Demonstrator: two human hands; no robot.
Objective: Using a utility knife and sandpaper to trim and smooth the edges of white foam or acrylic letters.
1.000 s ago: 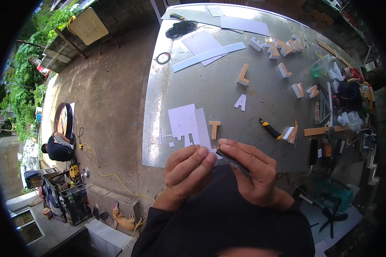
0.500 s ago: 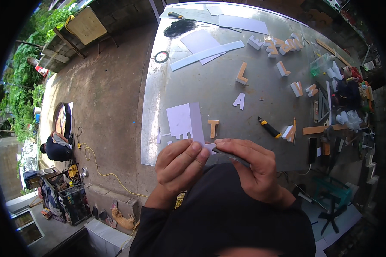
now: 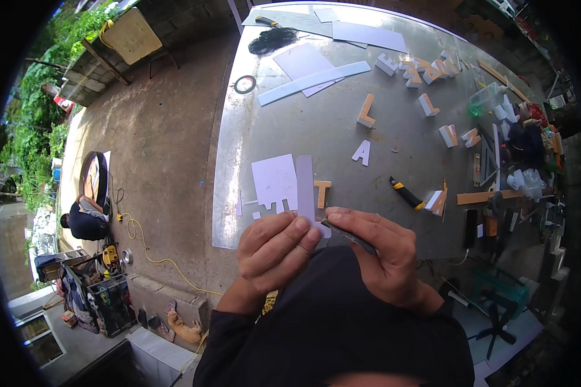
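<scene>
At the table's near edge, my left hand (image 3: 270,250) pinches a narrow pale lavender strip (image 3: 305,184) that points away from me. The strip's near end, with a small pale piece by it, lies between my two hands. My right hand (image 3: 382,251) is closed on a thin dark grey flat piece (image 3: 357,241), its tip close to the strip's near end; its exact kind is unclear. Just beyond my fingers rest a pale sheet (image 3: 273,179) with notches cut in its near edge and a wood-coloured letter T (image 3: 323,194). Farther off is a flat white letter A (image 3: 361,153).
A yellow-black utility knife (image 3: 407,193) lies right of the letters on the metal table (image 3: 303,129). Several block letters stand around a letter L (image 3: 366,111) and toward the far right. Pale sheets (image 3: 368,36) lie at the back. Another person (image 3: 88,219) crouches on the ground at left.
The strip in my left hand has turned and shifted slightly right, covering part of the letter T's left side. My left hand moved a little right; the right one barely moved.
</scene>
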